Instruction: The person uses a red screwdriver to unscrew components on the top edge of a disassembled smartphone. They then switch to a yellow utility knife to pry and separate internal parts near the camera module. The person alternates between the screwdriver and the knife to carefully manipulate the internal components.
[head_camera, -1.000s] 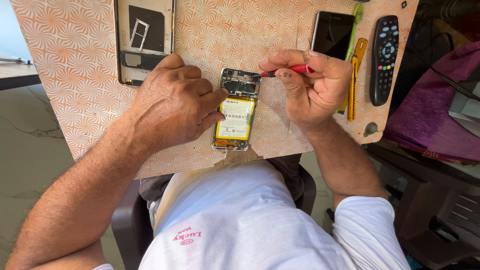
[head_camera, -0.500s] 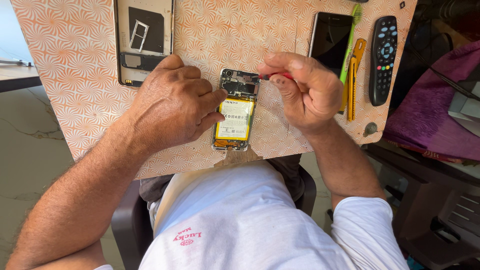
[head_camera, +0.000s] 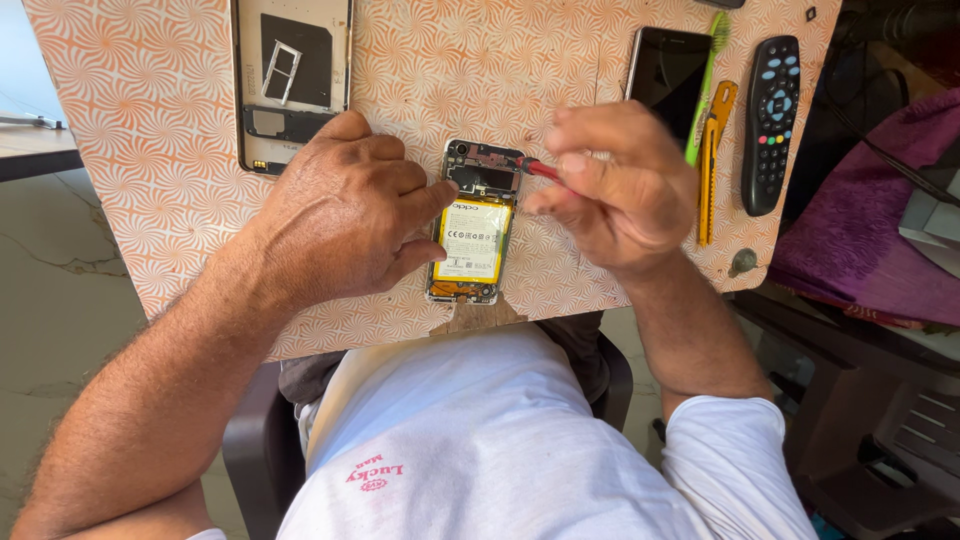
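Observation:
An opened phone (head_camera: 472, 222) with a yellow battery and bare circuit board lies on the orange patterned board (head_camera: 150, 150). My left hand (head_camera: 340, 215) rests flat beside it, with the fingertips pressing on its left edge. My right hand (head_camera: 610, 185) grips a red-handled screwdriver (head_camera: 540, 168), whose tip touches the top right of the phone's circuit board.
The phone's detached back frame (head_camera: 292, 80) lies at the upper left. To the right are a dark phone (head_camera: 665, 65), a green toothbrush (head_camera: 708, 80), a yellow cutter (head_camera: 714, 150) and a black remote (head_camera: 772, 120). Purple cloth (head_camera: 870, 240) sits right of the board.
My right hand has turned and shifted slightly around the screwdriver at the phone's top. The left hand and phone stay put.

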